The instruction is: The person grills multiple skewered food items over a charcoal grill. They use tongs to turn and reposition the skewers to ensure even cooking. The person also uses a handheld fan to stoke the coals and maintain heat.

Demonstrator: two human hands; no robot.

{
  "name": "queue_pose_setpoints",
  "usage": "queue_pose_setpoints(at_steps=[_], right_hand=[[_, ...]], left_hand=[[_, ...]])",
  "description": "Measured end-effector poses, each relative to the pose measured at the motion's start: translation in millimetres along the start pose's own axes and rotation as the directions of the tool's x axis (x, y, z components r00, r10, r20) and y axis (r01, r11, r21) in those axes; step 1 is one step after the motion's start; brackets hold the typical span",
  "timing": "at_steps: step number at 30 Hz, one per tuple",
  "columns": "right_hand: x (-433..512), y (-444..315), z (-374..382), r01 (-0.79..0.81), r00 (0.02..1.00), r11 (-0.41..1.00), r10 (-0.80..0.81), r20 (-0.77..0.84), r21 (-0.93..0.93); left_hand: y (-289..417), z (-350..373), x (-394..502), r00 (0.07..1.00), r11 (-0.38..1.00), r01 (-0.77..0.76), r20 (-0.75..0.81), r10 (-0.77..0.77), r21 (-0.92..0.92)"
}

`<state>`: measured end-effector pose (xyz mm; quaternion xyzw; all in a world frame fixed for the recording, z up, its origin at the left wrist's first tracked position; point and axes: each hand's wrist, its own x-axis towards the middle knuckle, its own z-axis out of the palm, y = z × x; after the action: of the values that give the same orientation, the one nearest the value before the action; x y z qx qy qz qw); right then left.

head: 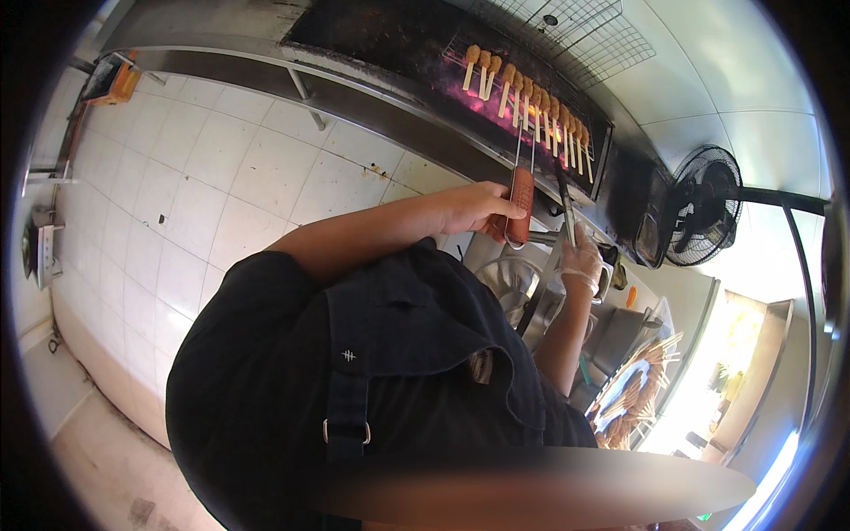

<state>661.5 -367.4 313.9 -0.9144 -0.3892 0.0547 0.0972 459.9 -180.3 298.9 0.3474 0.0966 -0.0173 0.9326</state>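
Observation:
My bare left hand point(488, 209) grips the reddish-brown handle point(522, 199) of a wire grill basket, its thumb along the top. On the basket's wire grid lies a row of browned minced-meat skewers point(544, 106) on flat pale sticks, over glowing coals point(478, 99). My right hand point(580, 259), in a clear plastic glove, holds a long dark metal tool point(566, 202), perhaps tongs. The far end of this tool is close to the skewer sticks and hard to make out against the grill.
The long charcoal grill point(372, 60) has a metal front edge. Wire racks point(597, 40) lean at the back wall. A black fan point(704, 206) stands beyond the grill's right end. At right are metal pans point(508, 279) and a tray of many sticks point(631, 398). Tiled floor point(246, 159) lies at left.

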Motion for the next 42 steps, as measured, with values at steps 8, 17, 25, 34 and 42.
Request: queue_pose_setpoints(at_steps=[8, 17, 25, 34, 42], right_hand=[[27.4, -22.3, 27.1, -0.104, 0.993, 0.985, 0.11, 0.039, -0.135], [-19.4, 9.8, -1.9, -0.1, 0.995, 0.995, 0.1, 0.022, -0.017], [-3.5, -3.6, 14.7, -0.119, 0.989, 0.986, 0.128, -0.07, 0.117], [-9.8, 4.1, 6.0, -0.061, 0.997, 0.998, 0.06, 0.043, 0.014], [-13.2, -2.7, 3.9, -0.105, 0.994, 0.978, 0.105, 0.011, 0.18]], left_hand=[[-2.1, 0.1, -2.0, 1.0, 1.0, 0.006, -0.002, -0.006, 0.01], [-2.0, -6.0, -2.2, 1.0, 1.0, 0.005, 0.01, -0.006, 0.01], [-2.6, -7.7, -1.5, 1.0, 1.0, -0.015, 0.004, 0.015, 0.017], [-5.4, -12.6, -1.5, 1.0, 0.999, 0.024, 0.01, -0.024, 0.026], [-3.6, -14.0, -5.1, 1.0, 1.0, 0.015, 0.001, -0.015, 0.022]])
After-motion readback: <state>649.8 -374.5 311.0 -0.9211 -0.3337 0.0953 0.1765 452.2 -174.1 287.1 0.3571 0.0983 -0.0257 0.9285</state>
